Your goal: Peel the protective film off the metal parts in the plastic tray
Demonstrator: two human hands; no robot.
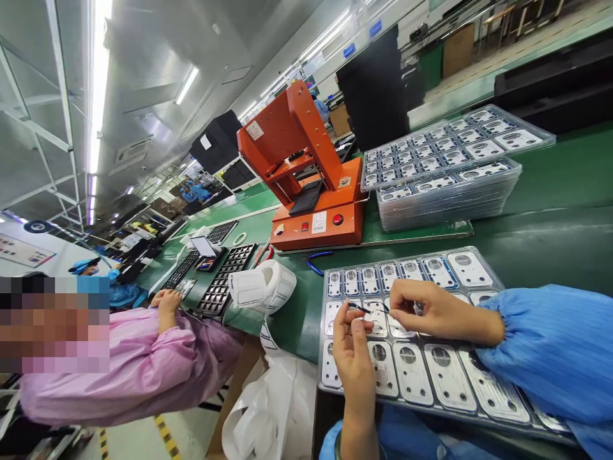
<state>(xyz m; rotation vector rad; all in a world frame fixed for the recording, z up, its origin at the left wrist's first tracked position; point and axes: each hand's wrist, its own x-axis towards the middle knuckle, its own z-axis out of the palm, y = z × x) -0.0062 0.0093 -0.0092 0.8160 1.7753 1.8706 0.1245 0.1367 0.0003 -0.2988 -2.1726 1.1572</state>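
Observation:
My left hand (354, 351) is raised over a clear plastic tray (330, 390), its fingertips closed on a small thin black piece (358, 308). From the right, my right hand (431, 310) reaches in with thumb and fingers pinched close to that piece. A thin dark tip (385, 308) shows at the right fingertips; its kind is too small to make out. Rows of silvery, rounded plates (451, 377) with a large round window and small dark holes fill the tray's pockets. Some plates are hidden under my hands.
An orange press (316, 223) with a red button stands behind. Stacked filled trays (445, 198) are at the back right. Blue-handled pliers (318, 260), a label roll (280, 284) and a black grid tray (230, 275) lie leftward. A co-worker in pink (138, 370) sits at left.

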